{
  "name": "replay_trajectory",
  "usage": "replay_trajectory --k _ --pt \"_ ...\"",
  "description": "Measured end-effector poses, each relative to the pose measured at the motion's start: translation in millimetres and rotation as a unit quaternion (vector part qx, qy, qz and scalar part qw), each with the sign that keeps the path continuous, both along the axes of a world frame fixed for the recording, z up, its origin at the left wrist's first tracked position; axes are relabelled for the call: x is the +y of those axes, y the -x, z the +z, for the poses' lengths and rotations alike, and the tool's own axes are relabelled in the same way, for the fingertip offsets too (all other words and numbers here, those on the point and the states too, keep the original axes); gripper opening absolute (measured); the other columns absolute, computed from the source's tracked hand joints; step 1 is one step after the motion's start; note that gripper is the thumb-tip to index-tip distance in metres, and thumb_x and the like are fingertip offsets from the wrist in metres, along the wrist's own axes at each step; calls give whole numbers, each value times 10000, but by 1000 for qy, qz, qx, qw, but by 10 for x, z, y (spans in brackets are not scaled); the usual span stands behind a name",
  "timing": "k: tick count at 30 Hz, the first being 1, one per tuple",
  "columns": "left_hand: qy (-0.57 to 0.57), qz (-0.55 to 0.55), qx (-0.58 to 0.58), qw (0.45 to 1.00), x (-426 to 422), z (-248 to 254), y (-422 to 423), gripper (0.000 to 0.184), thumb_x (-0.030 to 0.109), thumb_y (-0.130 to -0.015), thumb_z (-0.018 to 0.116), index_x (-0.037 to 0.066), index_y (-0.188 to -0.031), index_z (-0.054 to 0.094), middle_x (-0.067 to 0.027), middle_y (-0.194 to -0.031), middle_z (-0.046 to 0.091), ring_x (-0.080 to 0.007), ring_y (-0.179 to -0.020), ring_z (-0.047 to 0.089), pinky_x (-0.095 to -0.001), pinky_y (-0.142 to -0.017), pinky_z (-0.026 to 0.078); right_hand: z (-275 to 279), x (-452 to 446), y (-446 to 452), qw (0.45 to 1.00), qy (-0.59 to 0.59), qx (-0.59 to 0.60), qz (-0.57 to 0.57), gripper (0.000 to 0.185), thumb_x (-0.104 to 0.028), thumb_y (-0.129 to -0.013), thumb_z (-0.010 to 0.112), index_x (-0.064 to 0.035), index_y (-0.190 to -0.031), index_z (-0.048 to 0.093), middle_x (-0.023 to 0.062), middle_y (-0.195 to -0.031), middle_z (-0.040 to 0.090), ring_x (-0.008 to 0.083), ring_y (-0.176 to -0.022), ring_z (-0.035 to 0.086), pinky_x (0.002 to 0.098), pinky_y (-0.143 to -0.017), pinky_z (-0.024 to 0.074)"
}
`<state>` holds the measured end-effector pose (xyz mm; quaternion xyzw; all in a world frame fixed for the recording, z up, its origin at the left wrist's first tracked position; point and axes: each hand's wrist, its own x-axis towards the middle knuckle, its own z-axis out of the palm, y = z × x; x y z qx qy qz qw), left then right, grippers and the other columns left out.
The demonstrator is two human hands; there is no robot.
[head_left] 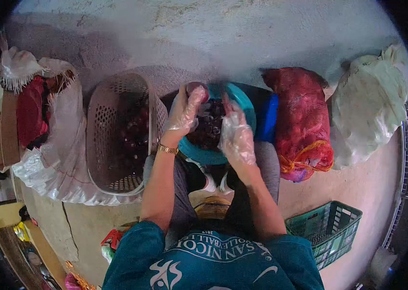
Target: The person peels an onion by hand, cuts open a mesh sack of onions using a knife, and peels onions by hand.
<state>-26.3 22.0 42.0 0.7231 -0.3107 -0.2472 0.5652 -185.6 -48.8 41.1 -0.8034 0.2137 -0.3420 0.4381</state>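
My left hand (187, 108), in a clear plastic glove, is closed round a red onion (198, 91) above the left side of a teal basin (243, 99). Over the basin's right side, my right hand (237, 133) is gloved too, its fingers wrapped round something slim, blurred by motion and too unclear to name. Dark red peels and pieces (208, 130) lie in the basin between my hands.
A perforated basket (102, 164) with red onions stands left of the basin, beside a white sack (64, 140). To the right are a blue object (267, 118), a red mesh sack (303, 116), a pale sack (370, 106) and a green crate (341, 241).
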Motion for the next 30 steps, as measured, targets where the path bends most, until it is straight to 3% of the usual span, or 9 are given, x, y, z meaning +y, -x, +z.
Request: replay_trajectory --k 3,6,13,17,20,21,23,26,30 --pt "98 5 136 986 -29 -53 27 607 375 -851 629 -16 -1258 408 -113 -1116 570 -202 -1020 557 -337 -895 439 -41 -110 -33 992 106 -57 -33 346 -185 -961 439 -2 -1253 460 161 -923 612 268 -683 586 346 -616 460" --pt "161 0 248 955 -59 -26 53 506 235 -819 689 37 -1217 448 -73 -1074 583 -165 -989 564 -338 -887 449 151 -46 46 891 -453 -19 17 266 -236 -967 479 -49 -1155 500 40 -879 538 100 -809 534 271 -703 442" --pt "184 27 484 855 -43 -29 -12 256 196 -837 660 82 -1046 566 -50 -953 622 -194 -915 600 -403 -840 498 170 -239 -236 912 -363 -167 95 246 -159 -947 471 -27 -1154 475 33 -878 567 101 -803 554 240 -642 437" --pt "244 68 562 787 -95 -81 -26 228 247 -868 620 64 -999 592 -79 -926 624 -236 -874 610 -436 -806 524 397 -497 -339 962 -246 -18 115 322 -144 -936 472 -26 -1236 460 69 -878 561 115 -769 541 291 -641 470" --pt "266 64 602 750 -83 -109 -69 306 307 -897 564 33 -1032 570 -133 -960 609 -275 -937 588 -483 -884 476 -188 -706 -511 921 383 -30 -60 315 -216 -934 505 -27 -1181 554 180 -953 593 277 -821 589 371 -719 478" --pt "274 46 601 750 -67 -138 -94 318 312 -906 545 21 -1033 565 -137 -965 610 -287 -952 584 -497 -897 468 -142 -677 -547 921 383 -33 -58 315 -216 -934 505 -27 -1181 554 180 -953 593 277 -821 589 371 -719 478" --pt "284 28 598 749 -79 -202 -142 331 317 -915 526 10 -1035 561 -141 -971 610 -299 -966 580 -512 -909 459 -43 -653 -589 971 -223 53 61 342 -254 -932 514 -10 -1170 550 199 -1073 579 327 -937 587 363 -807 469" --pt "313 43 604 732 -93 -169 -93 362 334 -927 504 3 -1064 549 -141 -1026 600 -317 -1005 563 -527 -933 442 -234 -636 -563 977 -206 57 0 213 -220 -926 544 -53 -1039 613 15 -899 599 74 -745 538 213 -619 407" --pt "311 22 573 758 -128 -204 -77 397 370 -936 497 15 -1113 517 -136 -1088 583 -297 -1031 557 -495 -914 463 -172 -682 -531 998 -47 33 -28 397 -349 -884 577 -5 -1082 588 149 -934 644 294 -878 612 356 -809 456"
